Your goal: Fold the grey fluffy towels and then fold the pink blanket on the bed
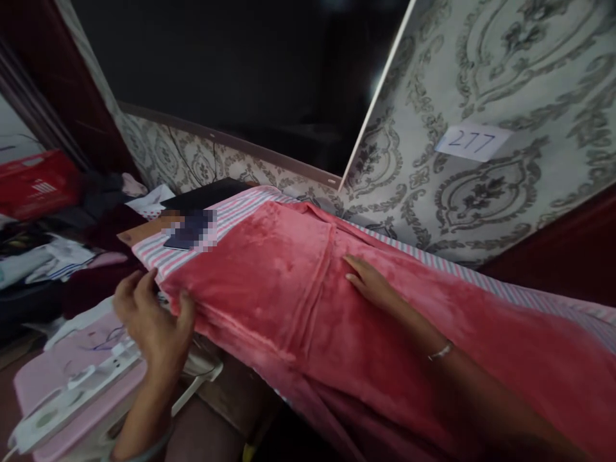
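Note:
A pink fleece cloth (pixel 289 282) lies spread along a striped ironing board (pixel 231 215). My left hand (pixel 154 317) curls over the cloth's near left edge, thumb on top and fingers bent around the fabric. Further right, my right hand (pixel 368 282) rests flat on the cloth with fingers stretched out, beside a seam running down the fabric. A thin bracelet sits on the right wrist.
A dark phone-like object (pixel 190 232) lies on the board's far end. A pink and white appliance (pixel 72 378) stands low at the left. Piled clothes and a red box (pixel 36 183) fill the far left. A patterned wall bears a label reading 277 (pixel 471 141).

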Tool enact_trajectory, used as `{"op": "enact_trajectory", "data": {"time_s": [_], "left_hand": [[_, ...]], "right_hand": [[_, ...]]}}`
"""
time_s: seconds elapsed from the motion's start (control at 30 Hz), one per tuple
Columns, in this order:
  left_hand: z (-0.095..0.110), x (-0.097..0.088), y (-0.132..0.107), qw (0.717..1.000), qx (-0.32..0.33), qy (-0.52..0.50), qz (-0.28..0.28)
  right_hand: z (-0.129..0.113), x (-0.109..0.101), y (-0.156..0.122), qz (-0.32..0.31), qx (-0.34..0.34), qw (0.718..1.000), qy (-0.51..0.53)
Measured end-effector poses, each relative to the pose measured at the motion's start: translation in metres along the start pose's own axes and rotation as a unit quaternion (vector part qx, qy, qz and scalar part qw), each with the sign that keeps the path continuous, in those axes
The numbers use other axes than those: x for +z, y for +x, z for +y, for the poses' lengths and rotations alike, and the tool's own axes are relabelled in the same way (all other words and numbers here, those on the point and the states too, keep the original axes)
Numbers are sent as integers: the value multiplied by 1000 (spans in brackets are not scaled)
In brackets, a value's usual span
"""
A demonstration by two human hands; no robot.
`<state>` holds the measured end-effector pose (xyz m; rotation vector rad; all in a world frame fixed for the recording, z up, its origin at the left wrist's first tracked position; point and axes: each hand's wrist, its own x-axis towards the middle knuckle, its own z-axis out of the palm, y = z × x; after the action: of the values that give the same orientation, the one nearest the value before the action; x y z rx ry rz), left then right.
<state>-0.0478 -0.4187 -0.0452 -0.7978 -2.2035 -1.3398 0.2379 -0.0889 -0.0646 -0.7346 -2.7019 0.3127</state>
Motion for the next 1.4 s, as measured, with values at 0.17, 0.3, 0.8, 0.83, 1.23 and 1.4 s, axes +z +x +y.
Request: {"op": "enact_trajectory", "data": {"time_s": [0.17, 0.3, 0.8, 0.83, 1.23, 1.4], "left_hand": [[71, 14, -27, 958, 168, -57, -225], [111, 33, -72, 905, 230, -33, -358], [131, 29, -108, 851, 363, 10, -379], [134, 30, -113, 840, 381, -11, -386], [115, 84, -135, 821, 410, -54, -394], [110, 93, -138, 810, 460, -92, -352]], "right_hand": [[10, -22, -85, -4, 34, 999, -41], [-7, -30, -140, -14, 41, 998, -47], [-79, -24, -229, -13, 2, 1000, 23], [-78, -24, -230, -10, -1, 999, 30], [-22, -85, -298, 60, 174, 983, -5], [39, -110, -381, 161, 340, 921, -104]]}}
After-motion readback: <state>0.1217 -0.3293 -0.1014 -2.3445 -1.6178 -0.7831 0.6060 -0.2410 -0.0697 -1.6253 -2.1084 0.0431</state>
